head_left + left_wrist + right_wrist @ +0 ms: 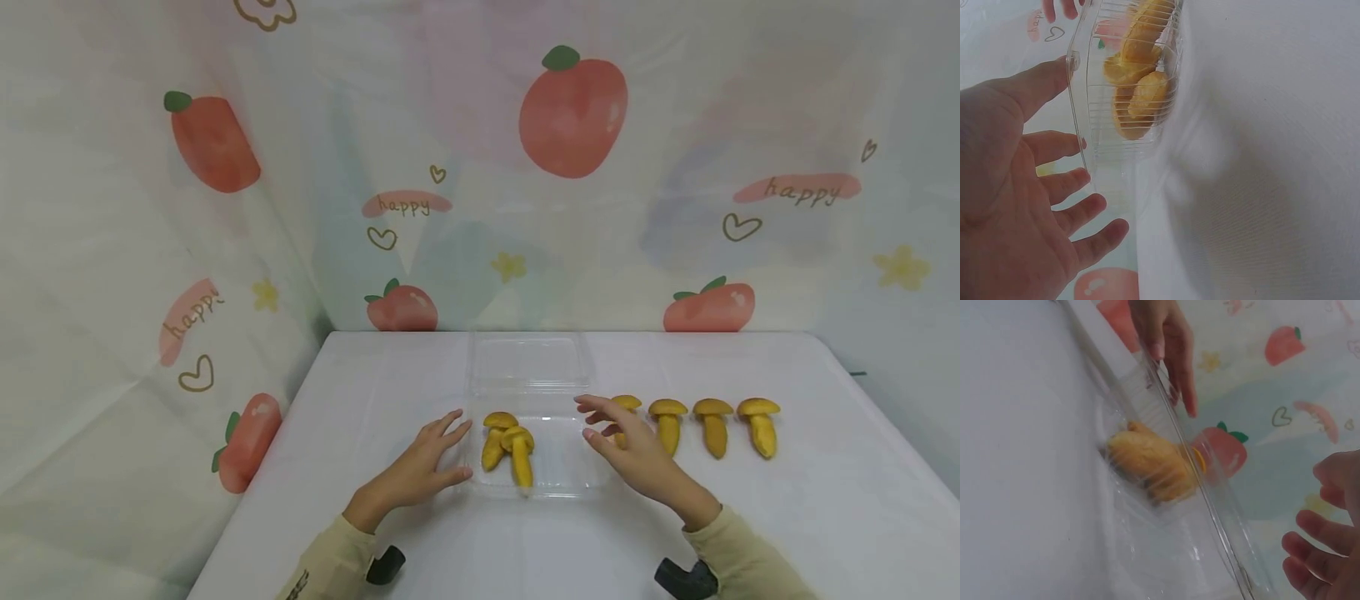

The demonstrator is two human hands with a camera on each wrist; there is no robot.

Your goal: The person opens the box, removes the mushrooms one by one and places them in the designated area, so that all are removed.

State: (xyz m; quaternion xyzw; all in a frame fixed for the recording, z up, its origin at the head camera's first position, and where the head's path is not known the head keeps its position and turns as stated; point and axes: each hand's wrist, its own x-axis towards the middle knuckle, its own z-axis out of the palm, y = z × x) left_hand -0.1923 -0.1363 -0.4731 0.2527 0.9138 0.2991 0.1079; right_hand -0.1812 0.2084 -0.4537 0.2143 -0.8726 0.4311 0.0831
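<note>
Two yellow mushrooms, one (pixel 492 446) leaning against the other (pixel 519 454), lie in the left part of a clear plastic box (pixel 566 467). Its transparent lid (pixel 531 360) is folded back on the far side. My left hand (pixel 420 467) is at the box's left rim, fingers spread; in the left wrist view the thumb and some fingertips touch or nearly touch that rim. Over the right end of the box hovers my right hand (pixel 637 454), fingers loosely bent and nothing in them. It partly hides the nearest mushroom (pixel 626 402) of the row on the right.
To the right of the box stand more yellow mushrooms in a row: one (pixel 667 421), another (pixel 713 425) and the rightmost (pixel 761 425). A white cloth covers the table (pixel 525 550). Behind it hangs a printed curtain (pixel 480 125) with fruit pictures.
</note>
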